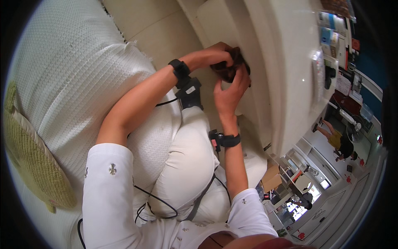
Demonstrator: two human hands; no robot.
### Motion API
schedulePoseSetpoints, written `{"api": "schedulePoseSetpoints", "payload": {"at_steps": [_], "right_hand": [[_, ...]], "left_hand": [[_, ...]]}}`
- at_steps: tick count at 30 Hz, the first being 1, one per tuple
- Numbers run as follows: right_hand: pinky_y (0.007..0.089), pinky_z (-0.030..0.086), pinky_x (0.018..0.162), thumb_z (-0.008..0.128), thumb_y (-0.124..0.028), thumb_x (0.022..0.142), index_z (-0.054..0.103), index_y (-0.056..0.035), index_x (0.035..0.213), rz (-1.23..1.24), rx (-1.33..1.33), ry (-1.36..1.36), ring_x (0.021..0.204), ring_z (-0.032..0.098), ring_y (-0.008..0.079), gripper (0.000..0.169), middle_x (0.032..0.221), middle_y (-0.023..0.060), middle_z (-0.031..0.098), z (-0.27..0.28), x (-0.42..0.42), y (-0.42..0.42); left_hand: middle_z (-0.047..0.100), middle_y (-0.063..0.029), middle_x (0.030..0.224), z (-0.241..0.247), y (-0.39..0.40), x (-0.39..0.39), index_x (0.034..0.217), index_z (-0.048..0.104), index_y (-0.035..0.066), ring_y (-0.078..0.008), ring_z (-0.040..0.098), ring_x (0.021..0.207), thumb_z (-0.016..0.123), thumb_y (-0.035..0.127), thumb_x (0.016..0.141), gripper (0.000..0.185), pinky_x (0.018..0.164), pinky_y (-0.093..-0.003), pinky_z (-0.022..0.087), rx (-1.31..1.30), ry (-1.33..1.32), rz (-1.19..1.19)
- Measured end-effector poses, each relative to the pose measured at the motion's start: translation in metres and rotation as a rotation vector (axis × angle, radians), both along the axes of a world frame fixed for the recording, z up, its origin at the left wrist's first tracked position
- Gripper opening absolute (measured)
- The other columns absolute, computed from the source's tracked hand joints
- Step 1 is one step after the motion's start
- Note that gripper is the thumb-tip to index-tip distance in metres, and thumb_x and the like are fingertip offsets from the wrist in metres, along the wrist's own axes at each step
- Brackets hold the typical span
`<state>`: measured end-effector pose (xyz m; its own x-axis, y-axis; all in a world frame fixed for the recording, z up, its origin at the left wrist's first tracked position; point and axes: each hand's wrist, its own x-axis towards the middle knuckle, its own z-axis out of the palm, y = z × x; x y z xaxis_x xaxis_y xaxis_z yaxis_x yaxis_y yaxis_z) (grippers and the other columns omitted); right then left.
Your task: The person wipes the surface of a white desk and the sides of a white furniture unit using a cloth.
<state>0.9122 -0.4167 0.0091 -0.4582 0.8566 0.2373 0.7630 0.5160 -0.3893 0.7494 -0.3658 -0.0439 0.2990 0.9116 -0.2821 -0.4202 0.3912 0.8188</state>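
A dark brown, crumpled-looking item (pixel 228 73) is held in front of the white table's side; it is partly covered by fingers and I cannot tell exactly what it is. My left hand (pixel 219 54) grips its upper part with bent fingers. From below, my right hand (pixel 233 90) has thumb and fingers around its lower edge. Black straps with small modules circle both wrists, the left strap (pixel 179 70) and the right strap (pixel 230 140). Close under the left wrist, a black box (pixel 190 93) with a label and a cable is by my knee.
A white waffle-weave cover (pixel 71 62) drapes the seat at left, with a green cushion (pixel 40 162) on it. The glossy white table (pixel 292 62) bears boxes (pixel 329 37). Black cables (pixel 158 199) loop over my lap. Two people (pixel 339 141) are farther off, near an electric fan (pixel 354 123).
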Motion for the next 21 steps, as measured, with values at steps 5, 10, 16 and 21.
{"api": "schedulePoseSetpoints", "payload": {"at_steps": [5,10,16,21], "right_hand": [[0.0512,0.034,0.115,0.076,-0.003,0.078,0.041,-0.0023,0.150,0.008,0.104,0.000,0.138,0.042,0.0425,0.080,0.152,0.0226,0.043,0.039,-0.003,-0.004],[0.0459,0.044,0.106,0.082,-0.012,0.080,0.035,-0.0004,0.153,-0.039,0.016,0.003,0.128,0.053,0.0422,0.087,0.142,0.0247,0.051,0.038,0.018,0.022],[0.0390,0.053,0.092,0.083,-0.015,0.081,0.040,0.0014,0.146,-0.087,-0.289,0.211,0.114,0.062,0.0338,0.079,0.136,0.0237,0.055,0.027,-0.005,0.055],[0.0450,0.047,0.102,0.079,-0.010,0.080,0.043,0.0018,0.144,0.049,0.009,-0.034,0.120,0.059,0.0422,0.074,0.133,0.0247,0.057,0.026,-0.032,0.081]], "left_hand": [[0.071,-0.0073,0.094,0.039,0.009,-0.020,0.102,0.071,-0.004,-0.0153,0.062,0.088,0.072,0.021,0.077,0.036,0.078,-0.0309,0.050,0.122,0.127,-0.172],[0.073,-0.0093,0.085,0.060,0.012,-0.012,0.102,0.075,-0.002,-0.0172,0.067,0.079,0.073,0.027,0.086,0.034,0.072,-0.0320,0.053,0.313,0.243,-0.019],[0.072,-0.0210,0.081,0.080,0.009,-0.010,0.093,0.072,-0.005,-0.0316,0.071,0.070,0.071,0.027,0.092,0.032,0.066,-0.0395,0.055,0.330,0.601,0.363],[0.069,-0.0229,0.078,0.067,0.026,-0.036,0.087,0.068,-0.006,-0.0402,0.067,0.072,0.069,0.030,0.093,0.036,0.064,-0.0428,0.052,0.284,0.808,0.917]]}}
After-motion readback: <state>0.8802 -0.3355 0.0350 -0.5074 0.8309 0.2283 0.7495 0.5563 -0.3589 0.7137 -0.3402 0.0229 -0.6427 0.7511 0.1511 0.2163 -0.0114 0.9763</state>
